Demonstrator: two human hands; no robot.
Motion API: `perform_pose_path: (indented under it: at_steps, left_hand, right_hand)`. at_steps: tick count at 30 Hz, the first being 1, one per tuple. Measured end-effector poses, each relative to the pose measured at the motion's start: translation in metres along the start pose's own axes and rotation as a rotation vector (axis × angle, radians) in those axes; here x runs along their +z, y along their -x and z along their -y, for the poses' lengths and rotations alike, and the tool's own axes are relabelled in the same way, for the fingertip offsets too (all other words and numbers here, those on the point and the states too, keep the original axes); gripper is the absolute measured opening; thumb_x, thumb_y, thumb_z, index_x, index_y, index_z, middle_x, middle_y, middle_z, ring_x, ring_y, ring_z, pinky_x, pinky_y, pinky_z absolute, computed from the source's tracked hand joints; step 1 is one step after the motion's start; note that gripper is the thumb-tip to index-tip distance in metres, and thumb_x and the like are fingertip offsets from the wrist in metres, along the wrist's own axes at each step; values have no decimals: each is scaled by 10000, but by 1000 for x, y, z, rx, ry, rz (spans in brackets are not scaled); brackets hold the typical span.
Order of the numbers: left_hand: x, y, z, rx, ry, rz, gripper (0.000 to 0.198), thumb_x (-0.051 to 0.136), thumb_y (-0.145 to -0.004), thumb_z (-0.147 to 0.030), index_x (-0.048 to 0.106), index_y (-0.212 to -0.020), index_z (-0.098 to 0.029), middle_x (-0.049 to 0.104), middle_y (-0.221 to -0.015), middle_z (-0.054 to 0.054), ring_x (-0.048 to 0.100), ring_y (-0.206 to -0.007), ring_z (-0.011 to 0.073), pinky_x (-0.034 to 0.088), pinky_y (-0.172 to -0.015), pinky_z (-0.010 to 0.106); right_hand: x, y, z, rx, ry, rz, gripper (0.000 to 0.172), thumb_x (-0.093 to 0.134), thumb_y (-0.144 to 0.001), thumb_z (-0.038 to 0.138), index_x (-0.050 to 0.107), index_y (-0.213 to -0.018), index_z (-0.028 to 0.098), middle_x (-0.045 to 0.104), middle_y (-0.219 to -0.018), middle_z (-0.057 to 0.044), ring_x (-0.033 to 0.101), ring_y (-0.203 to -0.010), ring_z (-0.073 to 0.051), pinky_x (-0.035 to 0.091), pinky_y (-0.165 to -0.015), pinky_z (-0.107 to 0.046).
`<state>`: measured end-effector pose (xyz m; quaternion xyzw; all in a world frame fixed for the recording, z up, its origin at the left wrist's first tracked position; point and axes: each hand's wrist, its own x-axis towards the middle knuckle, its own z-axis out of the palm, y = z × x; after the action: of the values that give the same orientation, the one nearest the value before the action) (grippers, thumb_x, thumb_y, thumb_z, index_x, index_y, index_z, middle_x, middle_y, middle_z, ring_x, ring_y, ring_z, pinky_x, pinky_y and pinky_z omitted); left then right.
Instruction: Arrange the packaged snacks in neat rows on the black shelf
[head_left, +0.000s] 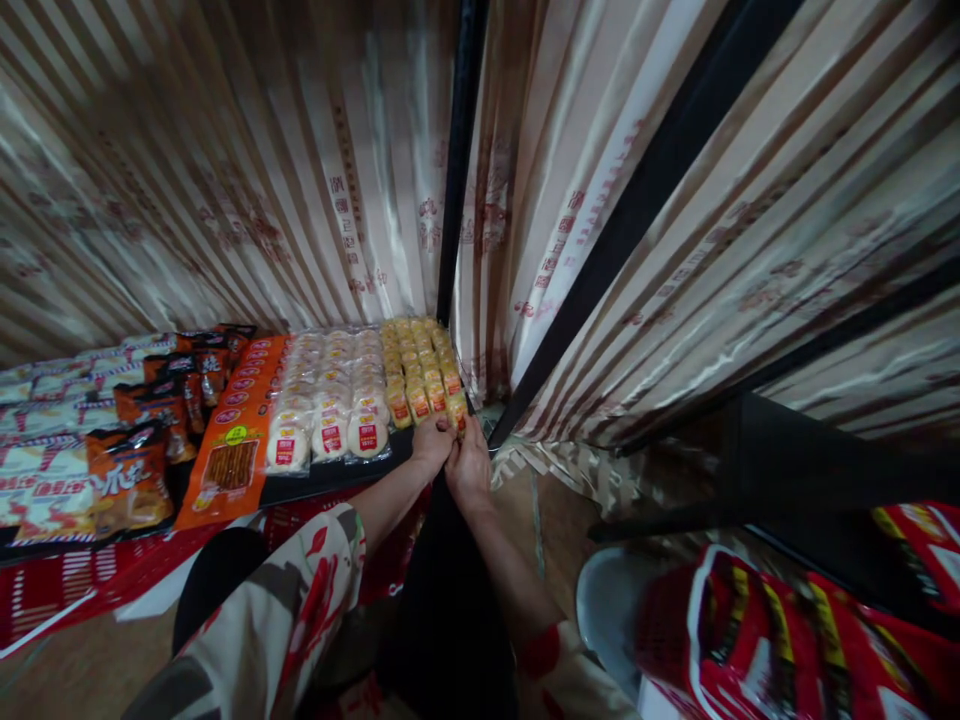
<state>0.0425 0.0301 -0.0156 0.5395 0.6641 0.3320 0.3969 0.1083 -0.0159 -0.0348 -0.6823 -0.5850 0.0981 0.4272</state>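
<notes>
My left hand [430, 443] and my right hand [469, 465] meet at the right front corner of a low black shelf [330, 478]. Both are closed on a small yellow snack packet [457, 411] at the end of the rows of yellow packets [420, 365]. Beside those lie rows of round white buns in clear wrap [330, 400]. Further left sit orange packets of snack sticks [236, 440] and dark orange snack bags [131, 478]. My sleeves are floral, cream and red.
Striped beige curtains hang behind the shelf, split by black frame posts [459, 160]. White and red packets [37, 470] fill the far left. A red and white bag of goods [757, 640] sits at lower right, by a pale stool [611, 605].
</notes>
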Motion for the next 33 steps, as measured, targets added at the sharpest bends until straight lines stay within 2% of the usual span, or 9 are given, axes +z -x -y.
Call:
perform_pose_path:
  at_steps: [7, 14, 17, 22, 27, 33]
  left_hand:
    - [-1, -5, -8, -13, -97, 22, 132, 540, -762, -134, 663, -747, -179, 651, -696, -7, 601, -683, 119, 450, -666, 211]
    - [-6, -6, -14, 12, -208, 101, 142, 521, -793, -162, 659, -821, -151, 682, -818, 50, 614, -763, 145, 449, -708, 230]
    - [-9, -6, -19, 23, -245, 133, 180, 491, -802, -137, 657, -872, -147, 687, -870, 72, 620, -807, 161, 445, -736, 240]
    - [-15, -5, -29, 48, -277, 166, 194, 506, -788, -136, 642, -926, -144, 682, -901, 88, 618, -838, 186, 443, -753, 259]
    - [-18, -6, -29, 59, -278, 187, 145, 552, -770, -163, 630, -893, -164, 674, -872, 51, 602, -821, 163, 438, -745, 240]
    - [-18, -10, -26, 60, -249, 223, 271, 478, -791, -125, 640, -1001, -182, 686, -916, 48, 608, -832, 161, 441, -759, 238]
  right_hand:
    - [5, -7, 1, 3, -6, -34, 398, 360, -809, 131, 467, -1192, 126, 542, -1169, -159, 492, -1129, -226, 404, -962, -406]
    - [12, -12, -4, 10, -30, -62, 231, 358, -851, 211, 501, -1009, 123, 513, -1207, -210, 462, -1170, -234, 396, -955, -409]
    - [14, -14, -7, 29, -57, -72, 199, 376, -850, 258, 488, -976, 152, 550, -1145, -176, 508, -1096, -225, 417, -917, -395]
    - [14, -18, -5, 40, -70, -117, 215, 371, -828, 245, 467, -1007, 174, 567, -1019, -121, 538, -979, -220, 442, -847, -378]
    - [16, -22, -1, 82, -43, -140, 285, 343, -813, 195, 456, -1072, 156, 556, -1032, -132, 527, -988, -225, 437, -839, -379]
    - [20, -22, -5, 65, -73, -136, 330, 409, -839, 308, 451, -1130, 160, 547, -1066, -133, 524, -1004, -236, 439, -858, -394]
